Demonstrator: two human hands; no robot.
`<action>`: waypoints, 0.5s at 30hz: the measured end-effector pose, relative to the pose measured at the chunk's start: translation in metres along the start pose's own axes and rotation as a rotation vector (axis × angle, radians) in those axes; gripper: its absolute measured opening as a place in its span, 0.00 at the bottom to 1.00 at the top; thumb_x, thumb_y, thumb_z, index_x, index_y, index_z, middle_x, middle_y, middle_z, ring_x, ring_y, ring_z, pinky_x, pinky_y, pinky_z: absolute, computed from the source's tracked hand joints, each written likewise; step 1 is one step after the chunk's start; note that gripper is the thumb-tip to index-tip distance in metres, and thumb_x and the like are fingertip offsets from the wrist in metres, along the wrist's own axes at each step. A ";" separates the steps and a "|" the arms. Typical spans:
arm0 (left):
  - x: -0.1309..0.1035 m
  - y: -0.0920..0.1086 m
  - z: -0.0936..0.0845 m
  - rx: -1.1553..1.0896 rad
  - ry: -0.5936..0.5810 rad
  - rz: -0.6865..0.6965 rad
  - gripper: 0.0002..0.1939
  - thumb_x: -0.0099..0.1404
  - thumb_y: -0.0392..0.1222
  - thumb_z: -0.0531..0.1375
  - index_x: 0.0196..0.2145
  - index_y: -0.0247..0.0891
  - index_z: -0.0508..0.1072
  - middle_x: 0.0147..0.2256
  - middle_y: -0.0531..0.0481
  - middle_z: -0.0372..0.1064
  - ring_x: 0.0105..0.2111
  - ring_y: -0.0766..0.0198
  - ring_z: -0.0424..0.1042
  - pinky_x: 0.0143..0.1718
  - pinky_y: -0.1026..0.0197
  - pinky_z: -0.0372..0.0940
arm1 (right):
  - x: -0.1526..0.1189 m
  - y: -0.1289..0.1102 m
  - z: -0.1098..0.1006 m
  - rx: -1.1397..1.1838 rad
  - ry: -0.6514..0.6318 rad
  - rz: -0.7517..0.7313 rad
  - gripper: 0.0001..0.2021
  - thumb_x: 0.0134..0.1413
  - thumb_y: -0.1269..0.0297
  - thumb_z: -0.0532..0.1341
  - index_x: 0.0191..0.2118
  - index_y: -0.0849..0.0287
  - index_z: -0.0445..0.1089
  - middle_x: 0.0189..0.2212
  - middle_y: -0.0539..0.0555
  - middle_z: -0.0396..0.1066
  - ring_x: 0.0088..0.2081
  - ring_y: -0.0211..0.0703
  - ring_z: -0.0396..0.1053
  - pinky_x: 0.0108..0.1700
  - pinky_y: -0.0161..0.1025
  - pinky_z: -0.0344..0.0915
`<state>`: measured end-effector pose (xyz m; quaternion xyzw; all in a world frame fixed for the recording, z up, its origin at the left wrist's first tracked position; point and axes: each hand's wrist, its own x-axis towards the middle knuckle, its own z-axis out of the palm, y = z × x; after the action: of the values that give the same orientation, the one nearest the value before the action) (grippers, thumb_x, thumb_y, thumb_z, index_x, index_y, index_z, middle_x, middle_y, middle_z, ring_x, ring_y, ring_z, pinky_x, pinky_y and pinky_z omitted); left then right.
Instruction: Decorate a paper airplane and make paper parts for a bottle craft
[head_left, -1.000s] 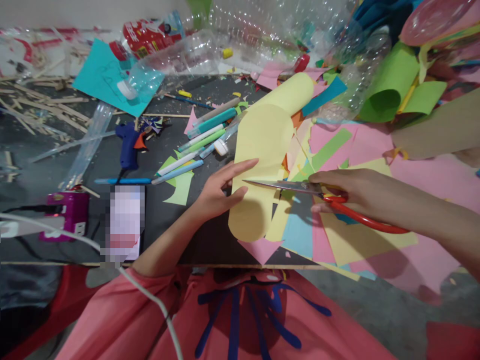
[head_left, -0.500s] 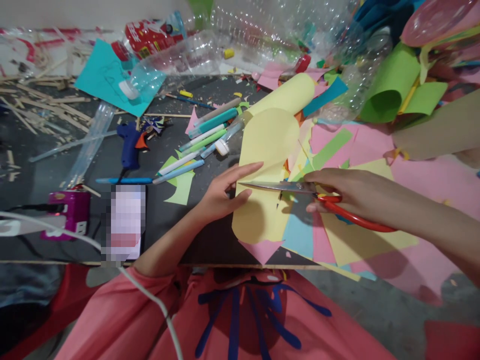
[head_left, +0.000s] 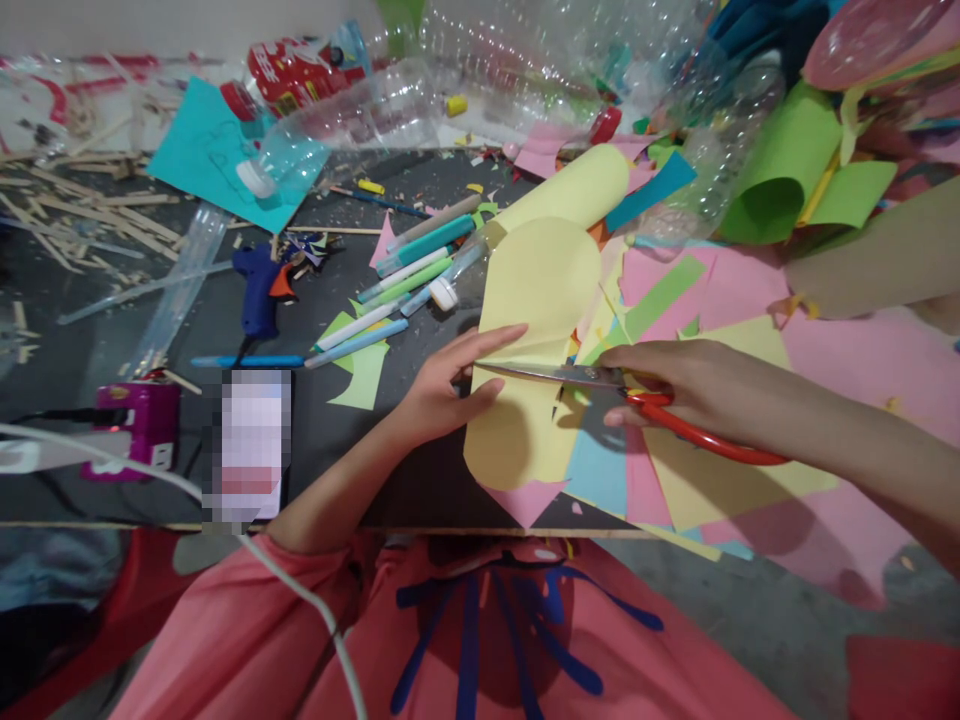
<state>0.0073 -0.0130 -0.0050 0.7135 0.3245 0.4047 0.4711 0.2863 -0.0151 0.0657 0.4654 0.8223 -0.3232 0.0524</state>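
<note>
My right hand is closed on scissors with red handles. Their blades point left and lie across the middle of a yellow paper with rounded ends. My left hand rests on the paper's left edge, thumb and index finger spread on either side of the blade tips, pressing on the sheet. Under the paper's lower end a pink pointed piece sticks out. Sheets of blue, pink and yellow paper lie beneath my right hand and wrist.
Markers, a blue glue gun and a phone lie to the left. Plastic bottles and wooden sticks are at the back. A white cable crosses the front left. Another person's arm reaches in at right.
The scissors and my right hand have shifted slightly left, bringing the blades further across the yellow paper. My left hand stays in place.
</note>
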 end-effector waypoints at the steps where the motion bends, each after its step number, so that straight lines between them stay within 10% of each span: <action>1: 0.000 0.000 0.000 0.006 0.000 -0.002 0.23 0.68 0.46 0.61 0.60 0.48 0.70 0.57 0.46 0.72 0.49 0.59 0.74 0.32 0.66 0.65 | 0.000 0.001 0.000 0.000 0.007 -0.006 0.28 0.60 0.34 0.48 0.40 0.55 0.69 0.23 0.52 0.67 0.22 0.43 0.64 0.25 0.36 0.55; 15: 0.004 0.001 -0.007 0.116 0.164 -0.174 0.23 0.64 0.40 0.58 0.57 0.41 0.72 0.57 0.44 0.71 0.51 0.56 0.74 0.37 0.64 0.73 | -0.001 0.007 0.005 -0.001 0.179 0.252 0.33 0.55 0.30 0.46 0.39 0.56 0.69 0.29 0.59 0.73 0.28 0.49 0.70 0.28 0.39 0.59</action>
<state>0.0034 -0.0069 -0.0013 0.6733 0.4454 0.3998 0.4341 0.2914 -0.0158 0.0582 0.5917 0.7590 -0.2709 0.0192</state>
